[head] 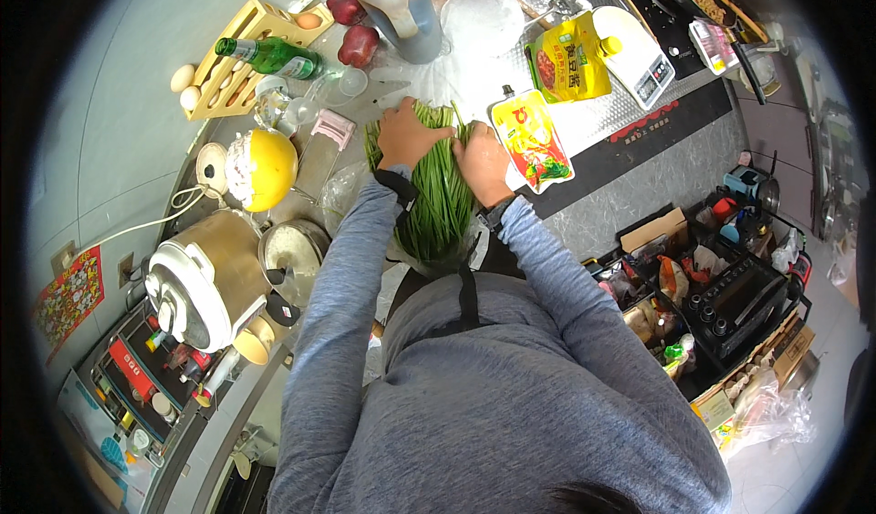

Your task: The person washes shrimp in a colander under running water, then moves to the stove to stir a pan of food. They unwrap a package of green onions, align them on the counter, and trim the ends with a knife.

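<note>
A thick bunch of long green leaves, likely garlic chives [434, 199], lies lengthwise in front of me. Its lower end reaches the counter edge by my waist, where clear plastic seems to surround it. My left hand [409, 136] lies across the bunch's far end, fingers curled over it and thumb pointing right. At the bunch's right side, my right hand [483, 165] has its fingertips bent against a few strands. Both palms face down, so the grip beneath them is partly hidden. Just right of my right hand lies a red and yellow seasoning pouch [532, 137].
A yellow sauce pouch [571, 62] and kitchen scale [633, 55] stand right. Behind are a large jug [404, 14] and white plastic lid [482, 17]. Leftward are a green bottle [274, 56], peeler [333, 129], half-peeled pomelo [268, 170] and pressure cooker [212, 274].
</note>
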`<action>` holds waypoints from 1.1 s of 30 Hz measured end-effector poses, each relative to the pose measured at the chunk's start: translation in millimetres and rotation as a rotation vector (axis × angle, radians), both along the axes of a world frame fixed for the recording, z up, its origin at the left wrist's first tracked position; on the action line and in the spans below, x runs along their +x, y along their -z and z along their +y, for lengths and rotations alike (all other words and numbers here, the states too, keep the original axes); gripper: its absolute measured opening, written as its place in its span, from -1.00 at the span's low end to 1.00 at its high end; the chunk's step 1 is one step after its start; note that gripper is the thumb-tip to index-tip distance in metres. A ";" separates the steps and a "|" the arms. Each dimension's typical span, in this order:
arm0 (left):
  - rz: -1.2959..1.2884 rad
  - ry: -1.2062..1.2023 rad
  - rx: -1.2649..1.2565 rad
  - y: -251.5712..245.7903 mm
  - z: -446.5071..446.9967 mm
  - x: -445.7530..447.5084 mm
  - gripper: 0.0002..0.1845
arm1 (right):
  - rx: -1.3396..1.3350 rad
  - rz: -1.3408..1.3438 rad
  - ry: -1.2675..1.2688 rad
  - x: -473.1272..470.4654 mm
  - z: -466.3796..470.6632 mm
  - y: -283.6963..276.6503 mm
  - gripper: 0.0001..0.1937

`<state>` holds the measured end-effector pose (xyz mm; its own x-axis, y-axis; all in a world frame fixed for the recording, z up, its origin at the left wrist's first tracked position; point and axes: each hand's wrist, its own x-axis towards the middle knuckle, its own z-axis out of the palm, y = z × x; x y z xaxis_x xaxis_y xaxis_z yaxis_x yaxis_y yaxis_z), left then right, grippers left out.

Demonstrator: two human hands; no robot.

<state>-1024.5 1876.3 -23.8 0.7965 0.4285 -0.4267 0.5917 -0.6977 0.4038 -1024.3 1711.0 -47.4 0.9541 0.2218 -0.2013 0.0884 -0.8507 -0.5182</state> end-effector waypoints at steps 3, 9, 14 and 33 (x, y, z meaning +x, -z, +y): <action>-0.004 0.005 0.021 -1.9 -3.0 1.2 0.14 | -0.013 -0.007 -0.023 2.4 0.4 -0.7 -0.57; -0.055 0.029 0.000 4.4 5.9 -2.4 0.14 | 0.032 -0.029 0.021 1.3 0.6 -2.5 -0.61; -0.053 0.044 -0.075 11.5 13.1 -2.3 0.16 | 0.097 -0.031 0.048 -4.6 3.9 -6.7 -0.62; -0.138 0.057 -0.056 12.6 14.0 -7.8 0.09 | -0.028 -0.017 -0.046 3.5 15.0 4.1 -0.63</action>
